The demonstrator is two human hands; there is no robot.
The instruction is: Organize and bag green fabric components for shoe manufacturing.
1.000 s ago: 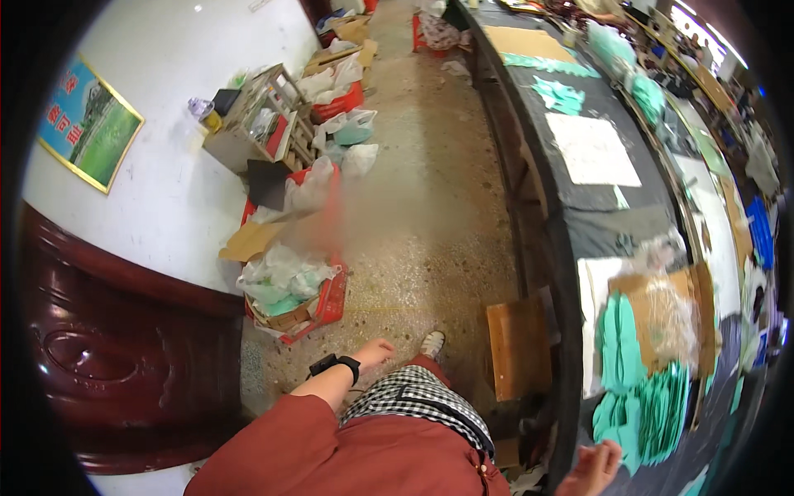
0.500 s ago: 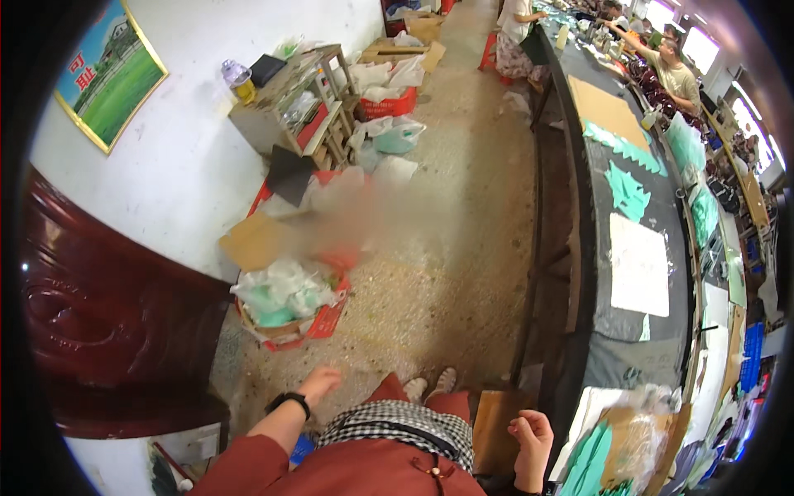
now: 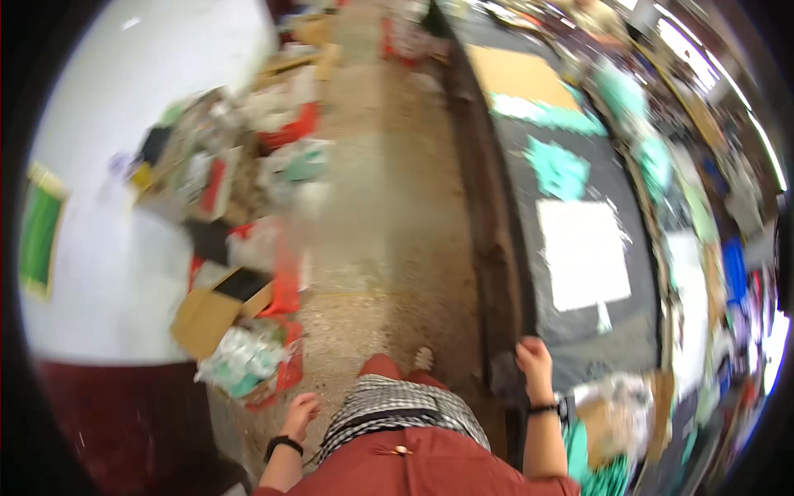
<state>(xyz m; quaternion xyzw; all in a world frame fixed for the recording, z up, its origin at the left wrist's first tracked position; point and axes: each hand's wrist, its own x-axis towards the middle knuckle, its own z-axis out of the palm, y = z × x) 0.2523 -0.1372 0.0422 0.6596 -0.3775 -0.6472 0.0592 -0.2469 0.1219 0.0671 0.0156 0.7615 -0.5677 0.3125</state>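
Observation:
My left hand [image 3: 299, 416], with a dark band on its wrist, hangs in front of my left side above the floor. Its fingers are curled in and nothing shows in them. My right hand [image 3: 535, 364] is raised beside the near edge of the long dark worktable [image 3: 513, 198], its fingers curled into a loose fist with nothing visible inside. A white sheet [image 3: 584, 254] lies on the tabletop just beyond that hand. Green cut pieces [image 3: 559, 168] and a tan board [image 3: 521, 76] lie farther along the table.
A floor aisle [image 3: 380, 248] runs ahead between table and wall. Along its left stand an open cardboard box [image 3: 207, 321], bagged scraps [image 3: 244, 361] in red baskets, and a cluttered cabinet [image 3: 194, 161]. Clear plastic and green material [image 3: 612, 413] lie at right. A person [image 3: 597, 21] is across the table.
My view has swung right, so the wall and baskets shift left and the table comes nearer the middle. My right hand has risen and moved forward beside the table; my left hand sits lower in view.

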